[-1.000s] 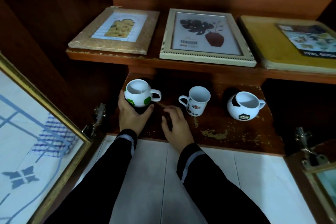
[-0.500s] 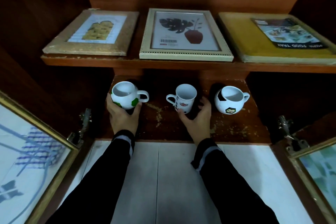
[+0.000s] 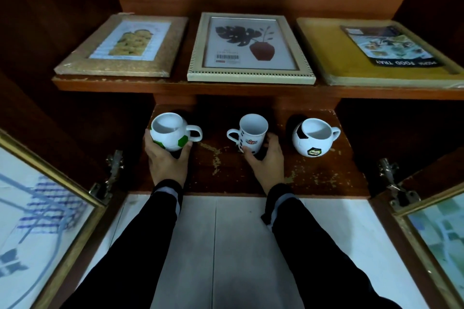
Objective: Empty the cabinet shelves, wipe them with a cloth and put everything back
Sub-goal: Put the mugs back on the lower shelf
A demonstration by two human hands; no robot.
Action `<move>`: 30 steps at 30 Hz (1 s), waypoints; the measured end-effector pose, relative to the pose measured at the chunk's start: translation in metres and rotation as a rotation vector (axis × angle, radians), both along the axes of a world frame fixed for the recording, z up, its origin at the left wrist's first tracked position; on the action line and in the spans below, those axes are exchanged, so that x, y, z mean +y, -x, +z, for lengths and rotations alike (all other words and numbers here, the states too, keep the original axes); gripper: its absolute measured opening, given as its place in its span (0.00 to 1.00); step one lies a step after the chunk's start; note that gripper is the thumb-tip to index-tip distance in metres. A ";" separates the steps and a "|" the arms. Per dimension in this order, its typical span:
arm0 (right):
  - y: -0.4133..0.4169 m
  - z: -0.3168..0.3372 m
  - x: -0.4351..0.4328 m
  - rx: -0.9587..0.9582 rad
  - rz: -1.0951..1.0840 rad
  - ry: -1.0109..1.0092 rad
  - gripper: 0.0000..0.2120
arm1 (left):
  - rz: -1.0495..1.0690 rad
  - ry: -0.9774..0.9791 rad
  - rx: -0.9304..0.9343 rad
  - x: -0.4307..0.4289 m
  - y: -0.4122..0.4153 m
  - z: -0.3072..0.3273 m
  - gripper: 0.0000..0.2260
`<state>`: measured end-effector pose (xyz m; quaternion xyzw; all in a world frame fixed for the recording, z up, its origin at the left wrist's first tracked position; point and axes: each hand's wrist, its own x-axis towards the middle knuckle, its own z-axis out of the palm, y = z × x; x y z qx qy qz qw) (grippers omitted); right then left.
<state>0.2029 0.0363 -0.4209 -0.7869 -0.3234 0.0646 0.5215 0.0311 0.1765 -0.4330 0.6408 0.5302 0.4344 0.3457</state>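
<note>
Right hand (image 3: 266, 162) now wraps its grip round the tall mug (image 3: 252, 133); left hand (image 3: 166, 162) grips the green-patched mug (image 3: 169, 137).

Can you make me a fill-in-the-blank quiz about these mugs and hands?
The left hand grips the round white football-shaped mug, whose patches are ____.
The right hand holds the tall white ceramic mug, standing ____ the two round mugs.
The round white mug with black patches stands on the lower wooden shelf, farthest ____.
Missing words: green; between; right
</note>
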 end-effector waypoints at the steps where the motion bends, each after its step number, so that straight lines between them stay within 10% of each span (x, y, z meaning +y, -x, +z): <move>1: 0.000 0.000 0.000 -0.004 -0.003 -0.003 0.34 | 0.000 0.000 0.000 0.000 0.000 0.000 0.48; 13: 0.006 0.002 -0.043 -0.023 0.013 -0.047 0.26 | -0.018 -0.360 0.091 -0.038 0.003 -0.006 0.50; 19: -0.014 0.009 -0.069 -0.248 -0.428 -0.179 0.25 | -0.273 -0.649 0.087 -0.080 -0.026 -0.003 0.41; 23: -0.036 0.008 -0.071 0.022 -0.428 -0.088 0.48 | -0.392 -0.475 0.020 -0.088 -0.057 0.010 0.47; 30: -0.057 0.003 -0.073 0.138 -0.398 -0.081 0.46 | -0.429 -0.021 -0.075 -0.081 -0.095 0.026 0.52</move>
